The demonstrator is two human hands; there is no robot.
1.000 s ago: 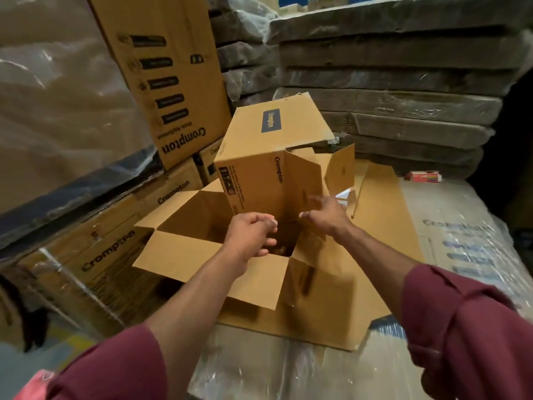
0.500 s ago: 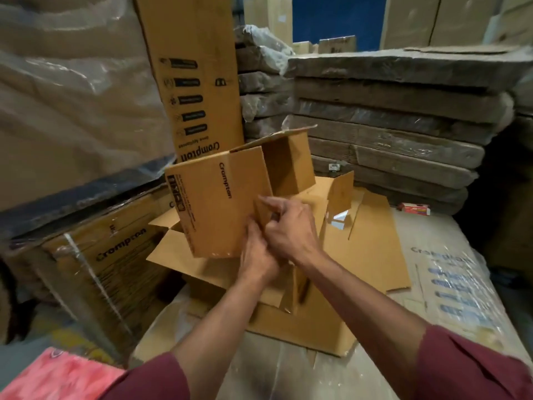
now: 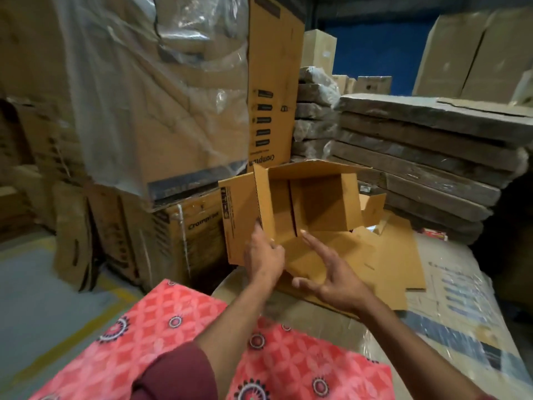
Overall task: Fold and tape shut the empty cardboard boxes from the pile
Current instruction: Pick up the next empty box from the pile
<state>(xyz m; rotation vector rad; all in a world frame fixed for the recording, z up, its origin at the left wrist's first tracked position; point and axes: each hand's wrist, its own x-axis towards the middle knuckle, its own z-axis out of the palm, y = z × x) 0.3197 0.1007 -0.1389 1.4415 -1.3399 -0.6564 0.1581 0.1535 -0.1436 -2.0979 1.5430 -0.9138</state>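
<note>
Two hands work one open box [image 3: 314, 203]; left [image 3: 264, 256] pinches its flap; right [image 3: 331, 281] spread.

We see a plastic-wrapped stack [image 3: 450, 307] serving as the work surface. Flattened cardboard sheets [image 3: 389, 255] lie directly on its middle, a small red packet [image 3: 435, 234] rests at its far right edge.

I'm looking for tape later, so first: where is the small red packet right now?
In the head view the small red packet lies far right, on the plastic-wrapped surface at the foot of the stack of wrapped slabs, beyond the flattened cardboard.
</note>
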